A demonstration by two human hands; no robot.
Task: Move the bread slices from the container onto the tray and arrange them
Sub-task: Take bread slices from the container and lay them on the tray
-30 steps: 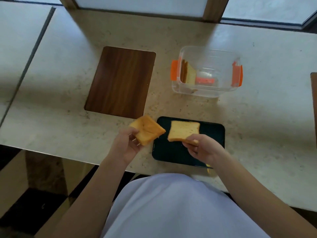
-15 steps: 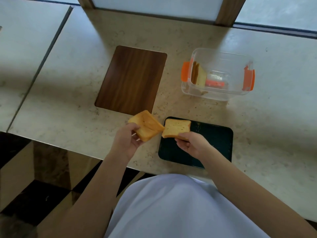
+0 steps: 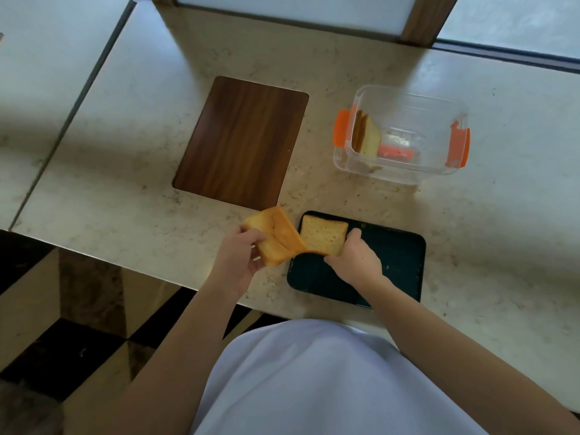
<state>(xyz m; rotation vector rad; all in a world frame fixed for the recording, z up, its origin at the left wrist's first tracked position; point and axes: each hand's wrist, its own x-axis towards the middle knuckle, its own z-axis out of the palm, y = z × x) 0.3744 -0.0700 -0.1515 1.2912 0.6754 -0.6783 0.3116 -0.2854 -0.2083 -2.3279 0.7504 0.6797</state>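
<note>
A dark tray lies at the counter's near edge. My right hand holds one bread slice flat at the tray's far left corner, fingers on its right and near edges. My left hand grips a small stack of bread slices, tilted, just left of the tray and touching the flat slice. A clear container with orange clips stands beyond the tray; a few slices lean upright against its left wall.
A brown wooden board lies on the beige stone counter, left of the container. The counter's near edge runs just below the tray, with dark tiled floor beneath. A window frame lines the far side.
My right hand has carried its slice leftward and down onto the tray's far left corner. My left hand with its slices has stayed beside the tray, now touching that slice.
</note>
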